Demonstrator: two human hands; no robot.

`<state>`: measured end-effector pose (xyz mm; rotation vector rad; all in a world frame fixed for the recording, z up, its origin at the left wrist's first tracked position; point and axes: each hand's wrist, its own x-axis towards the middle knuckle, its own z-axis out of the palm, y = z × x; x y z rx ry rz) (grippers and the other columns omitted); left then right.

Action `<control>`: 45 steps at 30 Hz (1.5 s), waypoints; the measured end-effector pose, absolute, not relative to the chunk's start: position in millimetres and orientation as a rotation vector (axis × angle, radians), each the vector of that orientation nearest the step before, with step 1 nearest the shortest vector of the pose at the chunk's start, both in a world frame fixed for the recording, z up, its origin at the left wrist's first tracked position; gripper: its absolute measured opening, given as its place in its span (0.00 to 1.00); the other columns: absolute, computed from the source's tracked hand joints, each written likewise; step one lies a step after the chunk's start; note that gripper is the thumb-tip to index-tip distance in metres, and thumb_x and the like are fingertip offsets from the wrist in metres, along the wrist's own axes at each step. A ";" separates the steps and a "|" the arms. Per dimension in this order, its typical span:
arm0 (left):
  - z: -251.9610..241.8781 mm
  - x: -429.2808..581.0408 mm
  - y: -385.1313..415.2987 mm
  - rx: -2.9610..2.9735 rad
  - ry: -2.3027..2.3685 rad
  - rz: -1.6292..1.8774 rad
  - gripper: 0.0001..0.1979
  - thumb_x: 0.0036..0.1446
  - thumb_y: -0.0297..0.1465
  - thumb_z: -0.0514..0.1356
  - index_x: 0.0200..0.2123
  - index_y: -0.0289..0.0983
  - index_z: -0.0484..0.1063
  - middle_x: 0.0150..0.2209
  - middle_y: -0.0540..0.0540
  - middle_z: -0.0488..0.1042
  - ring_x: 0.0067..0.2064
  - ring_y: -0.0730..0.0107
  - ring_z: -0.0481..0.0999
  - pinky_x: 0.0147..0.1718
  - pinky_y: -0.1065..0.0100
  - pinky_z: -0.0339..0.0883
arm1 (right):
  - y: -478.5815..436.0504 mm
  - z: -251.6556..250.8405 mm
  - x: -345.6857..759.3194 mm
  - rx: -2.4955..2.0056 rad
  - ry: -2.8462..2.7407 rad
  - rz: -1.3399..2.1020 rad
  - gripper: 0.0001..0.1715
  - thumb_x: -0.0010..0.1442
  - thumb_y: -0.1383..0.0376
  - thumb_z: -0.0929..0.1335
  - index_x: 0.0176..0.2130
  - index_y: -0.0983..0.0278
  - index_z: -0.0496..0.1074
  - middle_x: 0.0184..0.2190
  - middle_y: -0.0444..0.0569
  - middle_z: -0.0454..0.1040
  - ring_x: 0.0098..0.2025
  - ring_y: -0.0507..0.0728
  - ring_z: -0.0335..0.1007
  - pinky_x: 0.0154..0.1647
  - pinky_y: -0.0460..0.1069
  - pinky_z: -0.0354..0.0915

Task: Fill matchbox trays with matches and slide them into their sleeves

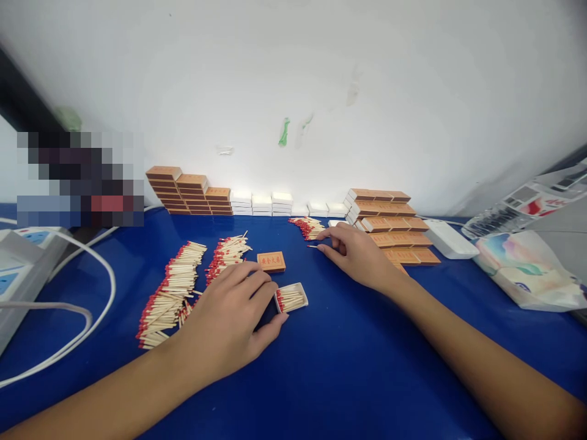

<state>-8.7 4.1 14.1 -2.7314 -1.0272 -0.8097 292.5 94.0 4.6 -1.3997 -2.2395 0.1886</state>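
My left hand (233, 315) grips the left end of a small white tray (304, 299), thumb and fingers on its edges. Red-tipped matches (291, 299) lie side by side in the tray. Just behind it a brown matchbox sleeve (271, 262) rests flat. My right hand (351, 253) reaches over the blue table, its thumb and forefinger close around the end of a single match (312, 246). Beyond those fingertips is a small heap of loose matches (307, 228). Two longer rows of matches, one at the left (177, 287) and one nearer the middle (227, 252), lie beside my left hand.
Stacked brown matchboxes (183, 192) and white trays (262, 205) line the wall. More brown boxes (389, 223) stand behind my right wrist. A white device (450, 239), a tissue pack (527, 269) and a plastic bottle (527, 205) are at the right. White cables (112, 281) and a power strip (27, 263) occupy the left.
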 end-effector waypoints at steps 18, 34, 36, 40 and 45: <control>12.8 -9.1 3.6 -2.758 -1.033 -0.787 0.11 0.72 0.35 0.61 0.46 0.34 0.79 0.43 0.40 0.83 0.52 0.48 0.81 0.54 0.45 0.80 | 92.3 9.7 293.0 -1.366 -2.272 0.236 0.07 0.71 0.63 0.69 0.39 0.61 0.76 0.34 0.47 0.70 0.33 0.57 0.66 0.36 0.52 0.62; 13.7 -9.5 3.6 -2.738 -1.070 -0.818 0.10 0.72 0.36 0.61 0.47 0.36 0.78 0.45 0.40 0.83 0.52 0.50 0.81 0.54 0.47 0.80 | 89.2 7.2 294.7 -1.350 -2.366 0.218 0.08 0.76 0.61 0.66 0.41 0.59 0.70 0.41 0.51 0.75 0.40 0.60 0.72 0.40 0.53 0.64; 14.2 -9.3 4.2 -2.720 -1.086 -0.825 0.10 0.71 0.36 0.62 0.46 0.36 0.78 0.44 0.40 0.83 0.52 0.49 0.81 0.52 0.47 0.80 | 81.2 14.3 288.2 -1.303 -2.373 0.232 0.08 0.77 0.61 0.66 0.42 0.59 0.70 0.42 0.51 0.75 0.40 0.60 0.73 0.40 0.53 0.65; 14.6 -8.2 4.9 -2.696 -1.109 -0.837 0.09 0.70 0.35 0.62 0.45 0.35 0.78 0.43 0.40 0.82 0.50 0.48 0.81 0.50 0.46 0.81 | 58.3 29.3 270.1 -1.182 -2.410 0.281 0.07 0.78 0.60 0.65 0.44 0.59 0.70 0.44 0.51 0.74 0.39 0.58 0.73 0.40 0.52 0.67; 14.9 -7.3 4.4 -2.685 -1.107 -0.860 0.09 0.70 0.35 0.63 0.44 0.35 0.79 0.42 0.40 0.82 0.50 0.48 0.81 0.50 0.46 0.81 | 34.5 29.5 248.2 -1.074 -2.534 0.257 0.06 0.79 0.63 0.65 0.46 0.60 0.71 0.44 0.51 0.75 0.38 0.57 0.75 0.37 0.52 0.68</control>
